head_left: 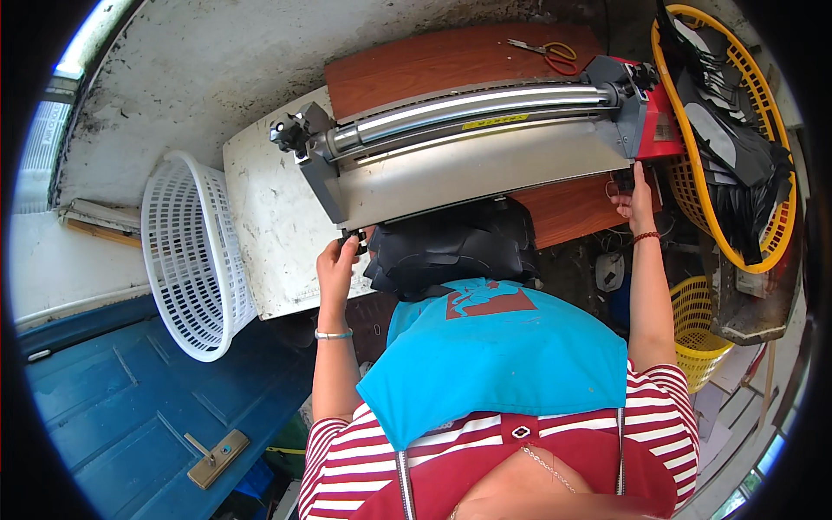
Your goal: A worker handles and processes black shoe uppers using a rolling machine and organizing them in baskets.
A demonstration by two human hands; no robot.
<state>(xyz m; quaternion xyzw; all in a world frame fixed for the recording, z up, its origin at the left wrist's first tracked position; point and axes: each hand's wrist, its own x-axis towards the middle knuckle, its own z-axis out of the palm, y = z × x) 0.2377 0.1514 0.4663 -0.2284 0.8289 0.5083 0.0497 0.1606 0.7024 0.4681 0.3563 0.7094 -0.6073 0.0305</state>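
Before me stands a grey and red roller machine (pixel 485 160) with a long metal roller (pixel 477 114) and a sloping metal plate. My left hand (pixel 334 267) has its fingers closed round a small black knob (pixel 354 242) beneath the plate's front left corner. At the front right corner my right hand (pixel 640 206) is around another dark knob (pixel 623 178), its index finger straight up against the machine's edge; part of that grip is hidden. A pile of black sheet pieces (pixel 455 247) lies under the plate's front edge, against my blue apron (pixel 494 364).
Scissors (pixel 549 55) lie on the red-brown board (pixel 407 65) behind the machine. A white basket (pixel 189 251) stands left of the whitish tabletop (pixel 269 225). At right are a yellow basket (pixel 784 147) of black pieces and a lower yellow basket (pixel 693 321). A blue door (pixel 130 407) is at lower left.
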